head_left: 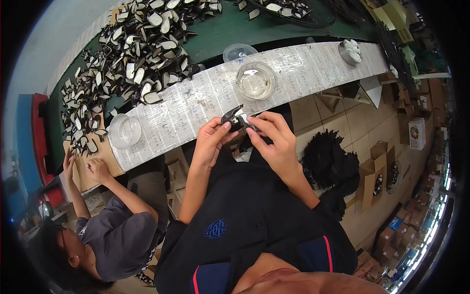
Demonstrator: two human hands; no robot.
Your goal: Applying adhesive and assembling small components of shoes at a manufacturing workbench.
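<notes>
Glossy black curved piece with a tapered end [230,119]: in the head view, you hold it before your chest, just below the table's near edge as seen from above. Dark grey-white striped covering [196,105] along that edge bears rows of repeated printed capital lettering. Your black collared shirt [293,206] carries a blue embroidered emblem [215,228], and a white carton [417,133] on the right bears a colourful round print.

The piece's long axis slants from lower left to upper right; its tapered end points away from you and to your right. Your left hand [210,139] pinches its lower left part between thumb and fingers. Your right hand [276,139] has thumb and forefinger at a small white bit [245,118] on the piece's right side; you cannot tell from here whether they squeeze it or only touch it, nor whether it is separate.

Beyond your hands stands a clear round plastic tub [243,92], with a clear shallow round lid [240,52] just behind it. Another clear round tub [125,131] stands to the left. Farther left, a large heap of black curved pieces with pale faces [142,54] covers part of the green tabletop [210,41]. Near it, a co-worker's hands [100,171] are over brown cardboard [110,159].
</notes>
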